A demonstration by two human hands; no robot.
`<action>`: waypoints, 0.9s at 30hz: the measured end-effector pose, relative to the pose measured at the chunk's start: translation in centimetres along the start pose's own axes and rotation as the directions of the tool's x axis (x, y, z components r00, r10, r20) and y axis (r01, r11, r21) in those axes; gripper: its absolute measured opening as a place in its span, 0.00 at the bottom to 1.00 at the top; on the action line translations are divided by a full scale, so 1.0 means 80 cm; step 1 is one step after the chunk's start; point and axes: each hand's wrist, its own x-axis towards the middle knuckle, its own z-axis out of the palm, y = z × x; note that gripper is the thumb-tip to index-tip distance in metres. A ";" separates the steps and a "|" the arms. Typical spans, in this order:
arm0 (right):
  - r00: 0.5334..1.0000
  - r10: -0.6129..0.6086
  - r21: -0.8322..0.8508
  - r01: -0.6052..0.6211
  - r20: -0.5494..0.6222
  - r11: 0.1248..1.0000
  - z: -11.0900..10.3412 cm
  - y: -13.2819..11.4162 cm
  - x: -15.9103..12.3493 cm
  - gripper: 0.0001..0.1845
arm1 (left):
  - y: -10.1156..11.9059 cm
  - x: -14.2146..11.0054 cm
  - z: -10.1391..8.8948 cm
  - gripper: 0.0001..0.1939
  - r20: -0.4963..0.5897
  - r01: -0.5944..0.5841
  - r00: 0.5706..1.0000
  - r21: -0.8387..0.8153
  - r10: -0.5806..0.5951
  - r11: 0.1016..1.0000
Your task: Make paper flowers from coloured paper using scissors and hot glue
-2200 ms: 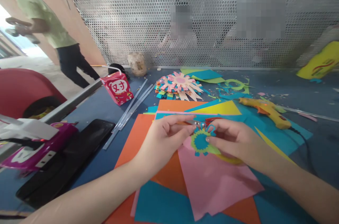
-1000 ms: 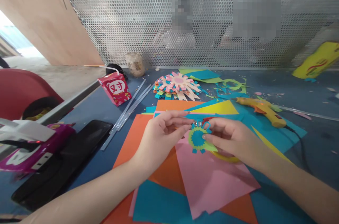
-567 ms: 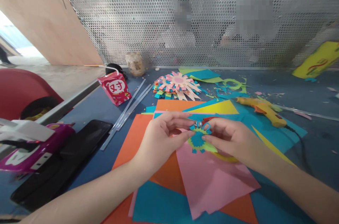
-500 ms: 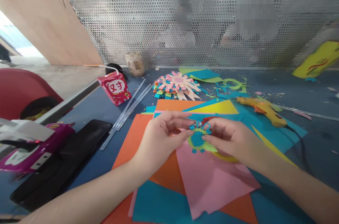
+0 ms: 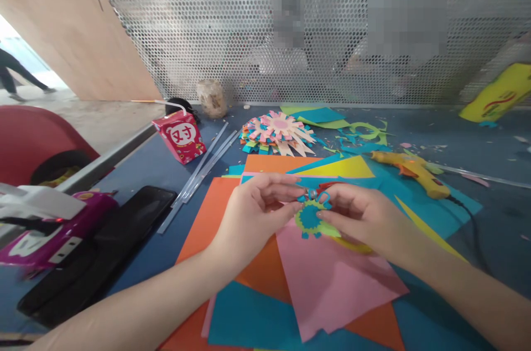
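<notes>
Between my two hands is a small paper rosette [image 5: 309, 216], with a blue centre, a jagged lime-green ring and blue curled tabs. My left hand [image 5: 265, 207] pinches its left edge between thumb and fingers. On the opposite edge, my right hand [image 5: 359, 212] has its thumb on the front, beside a green strip. A small shiny bit shows at the rosette's top. Below lie a pink sheet [image 5: 332, 284], an orange sheet [image 5: 261, 273] and a blue sheet [image 5: 249, 318]. Something red and something yellow peek out around my right hand, mostly hidden by it.
Finished-looking rosettes [image 5: 276, 132] are piled beyond the sheets. A yellow glue gun [image 5: 415, 171] lies right, its cord trailing. Clear glue sticks [image 5: 203, 174], a red drink carton [image 5: 181, 135], a jar [image 5: 211, 99] and a black phone [image 5: 103, 246] stand or lie left. Behind is a perforated metal panel [image 5: 232, 19].
Both hands keep their hold on the rosette, almost unmoved. At the far left, a person's legs have come further into view in the opening.
</notes>
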 end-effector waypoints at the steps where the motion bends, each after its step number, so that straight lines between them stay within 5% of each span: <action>1: 1.000 0.000 -0.003 0.000 0.003 1.000 0.000 0.000 0.000 0.12 | 0.000 0.000 0.000 0.14 -0.001 0.005 1.000 -0.002 -0.005 1.000; 27: 1.000 -0.021 -0.010 0.021 -0.006 1.000 0.000 -0.002 0.002 0.12 | 0.001 -0.003 0.001 0.13 0.005 0.018 1.000 -0.047 -0.018 0.999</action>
